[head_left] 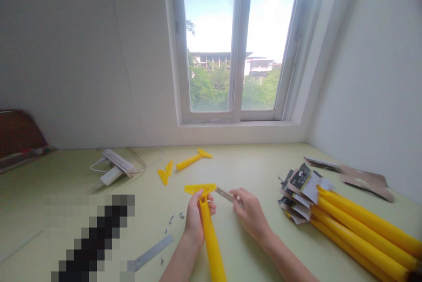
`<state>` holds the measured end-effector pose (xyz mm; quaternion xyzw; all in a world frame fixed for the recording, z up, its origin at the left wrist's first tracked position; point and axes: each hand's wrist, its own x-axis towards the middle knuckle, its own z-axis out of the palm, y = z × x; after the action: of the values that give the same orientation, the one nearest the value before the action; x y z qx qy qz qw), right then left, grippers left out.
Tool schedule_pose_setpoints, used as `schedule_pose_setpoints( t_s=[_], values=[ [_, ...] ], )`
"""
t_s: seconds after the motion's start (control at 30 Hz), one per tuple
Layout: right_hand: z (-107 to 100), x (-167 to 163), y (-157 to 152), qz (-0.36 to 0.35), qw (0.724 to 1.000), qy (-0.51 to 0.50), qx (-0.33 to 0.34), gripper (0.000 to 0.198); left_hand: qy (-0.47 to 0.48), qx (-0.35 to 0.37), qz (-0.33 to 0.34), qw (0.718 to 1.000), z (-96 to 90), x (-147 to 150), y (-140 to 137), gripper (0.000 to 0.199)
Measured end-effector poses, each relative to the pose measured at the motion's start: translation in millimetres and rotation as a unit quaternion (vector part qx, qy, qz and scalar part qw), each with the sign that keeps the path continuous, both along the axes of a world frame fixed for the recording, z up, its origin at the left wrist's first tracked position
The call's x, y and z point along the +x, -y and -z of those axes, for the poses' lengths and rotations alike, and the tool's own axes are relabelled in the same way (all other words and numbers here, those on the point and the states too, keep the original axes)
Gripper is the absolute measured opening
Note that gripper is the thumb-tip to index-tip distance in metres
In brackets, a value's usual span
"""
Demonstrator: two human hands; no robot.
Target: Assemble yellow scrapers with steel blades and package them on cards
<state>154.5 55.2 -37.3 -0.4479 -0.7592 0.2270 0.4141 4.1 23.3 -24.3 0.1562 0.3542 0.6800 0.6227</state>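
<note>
Long axis: while its near end runs out of our view at the bottom, the long yellow plastic scraper with a T-shaped head (210, 236) points away from us, leaning slightly left.
Left hand (194, 219): we have it wrapped around the scraper's neck, thumb in front, just under the head.
Right hand (249, 211): we have thumb and fingers clamped on the right end of a flat grey metal blade (224, 194).
Blade to head: it lies between our right hand and the head's right tip, slanting away and leftward, while the head runs nearly straight across; whether they touch, we cannot tell.
Nearer hand: our left is closest to the head.
Beyond: we see a short yellow plastic scraper (189, 162) on the pale green tabletop (244, 161).
</note>
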Motion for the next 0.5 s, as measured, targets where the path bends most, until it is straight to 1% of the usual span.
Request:
schedule_pose_setpoints(
  t_s=[0.07, 0.13, 0.2, 0.27, 0.33, 0.43, 0.5],
  values=[
    [0, 2, -4, -0.001, 0.992, -0.108, -0.067, 0.022, -0.025, -0.024, 0.009, 0.999, 0.7, 2, 0, 0.015],
    [-1, 2, -8, -0.008, 0.968, -0.208, -0.143, 0.028, -0.047, -0.046, 0.021, 0.998, 1.8, 4, 1, 0.017],
    [-3, 3, -10, -0.013, 0.942, -0.275, -0.19, 0.034, -0.064, -0.057, 0.036, 0.996, 3.4, 7, 1, 0.019],
    [-6, 3, -10, -0.014, 0.926, -0.314, -0.211, 0.036, -0.081, -0.054, 0.047, 0.994, 5.6, 9, 1, 0.019],
    [-9, 3, -9, -0.013, 0.915, -0.336, -0.221, 0.035, -0.102, -0.042, 0.052, 0.993, 8.2, 11, 2, 0.018],
    [-13, 3, -7, -0.009, 0.907, -0.355, -0.226, 0.031, -0.145, -0.025, 0.056, 0.987, 12.1, 13, 4, 0.018],
    [-14, 2, -4, -0.019, 0.905, -0.357, -0.229, 0.03, -0.171, -0.019, 0.06, 0.983, 14.0, 13, 5, 0.021]
  ],
)
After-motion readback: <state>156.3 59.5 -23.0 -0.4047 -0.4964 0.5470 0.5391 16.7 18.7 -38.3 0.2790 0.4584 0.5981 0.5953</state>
